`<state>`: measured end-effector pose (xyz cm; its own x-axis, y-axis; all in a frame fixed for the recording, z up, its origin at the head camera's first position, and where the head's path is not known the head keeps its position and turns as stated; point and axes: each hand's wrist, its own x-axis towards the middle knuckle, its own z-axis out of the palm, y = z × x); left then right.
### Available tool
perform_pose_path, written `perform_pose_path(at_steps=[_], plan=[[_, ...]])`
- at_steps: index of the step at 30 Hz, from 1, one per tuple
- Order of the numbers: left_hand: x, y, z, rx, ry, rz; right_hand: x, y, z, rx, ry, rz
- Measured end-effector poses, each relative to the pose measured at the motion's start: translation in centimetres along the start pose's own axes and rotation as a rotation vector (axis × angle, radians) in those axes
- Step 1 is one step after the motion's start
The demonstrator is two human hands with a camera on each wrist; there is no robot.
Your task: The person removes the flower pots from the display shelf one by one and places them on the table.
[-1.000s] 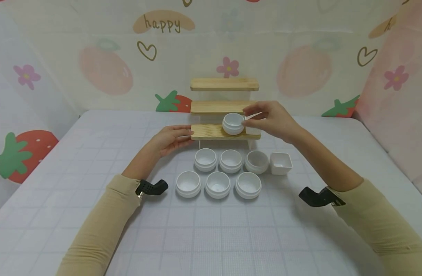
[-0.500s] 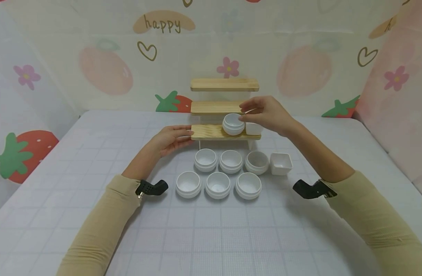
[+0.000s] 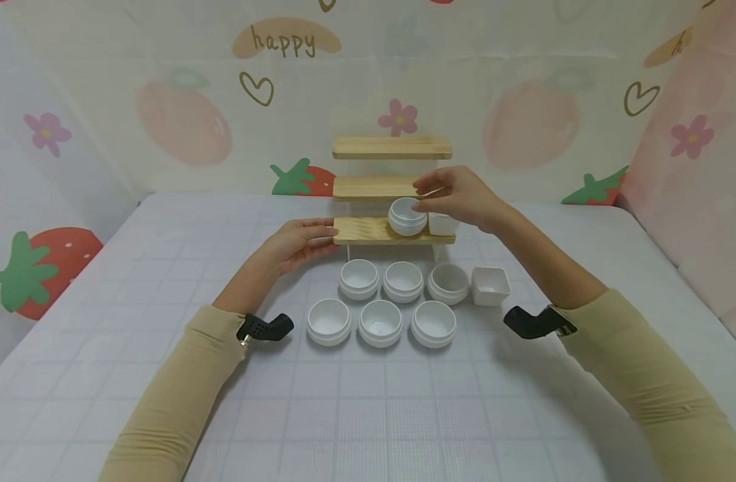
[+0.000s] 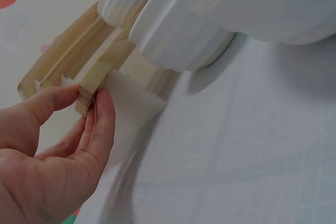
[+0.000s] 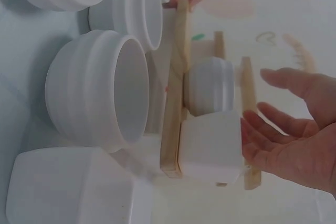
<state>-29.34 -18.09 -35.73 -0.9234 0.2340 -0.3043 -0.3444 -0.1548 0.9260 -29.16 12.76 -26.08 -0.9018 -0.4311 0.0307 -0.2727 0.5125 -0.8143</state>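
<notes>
A three-tier wooden shelf point(image 3: 368, 231) with pale boards stands at the back of the table. My left hand point(image 3: 296, 244) pinches the left end of its lowest board; the left wrist view shows the thumb point(image 4: 60, 97) above and fingers below. On that board sit a round white bowl point(image 3: 407, 217) and, to its right, a square white bowl point(image 5: 212, 148). My right hand point(image 3: 464, 197) hovers just above and behind these two. In the right wrist view its thumb and fingers point(image 5: 273, 121) are spread apart, holding nothing, with a gap to the round bowl.
In front of the shelf, several round white bowls point(image 3: 381, 325) stand in two rows on the checked tablecloth point(image 3: 368, 408). Another square white bowl point(image 3: 490, 286) ends the rear row at right. A printed curtain point(image 3: 368, 80) hangs behind.
My right hand has shifted a little left and up, from beside the round bowl's rim to above it. The bowls, the shelf and my left hand look unmoved.
</notes>
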Motion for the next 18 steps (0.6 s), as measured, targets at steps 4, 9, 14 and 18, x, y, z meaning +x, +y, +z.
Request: perform_pose_path(at_steps=[4, 9, 14, 18], plan=[[-0.09, 0.04, 0.05, -0.003, -0.003, 0.001, 0.18, 0.01, 0.25, -0.003, 0.002, -0.005], [-0.18, 0.09, 0.08, 0.001, -0.002, 0.002, 0.5, 0.02, 0.59, 0.004, 0.001, -0.016], [-0.28, 0.15, 0.13, 0.001, -0.003, 0.001, 0.81, 0.03, 0.64, 0.013, -0.01, -0.01], [-0.33, 0.16, 0.16, 0.0, -0.005, 0.002, 0.9, 0.13, 0.67, 0.001, -0.02, -0.009]])
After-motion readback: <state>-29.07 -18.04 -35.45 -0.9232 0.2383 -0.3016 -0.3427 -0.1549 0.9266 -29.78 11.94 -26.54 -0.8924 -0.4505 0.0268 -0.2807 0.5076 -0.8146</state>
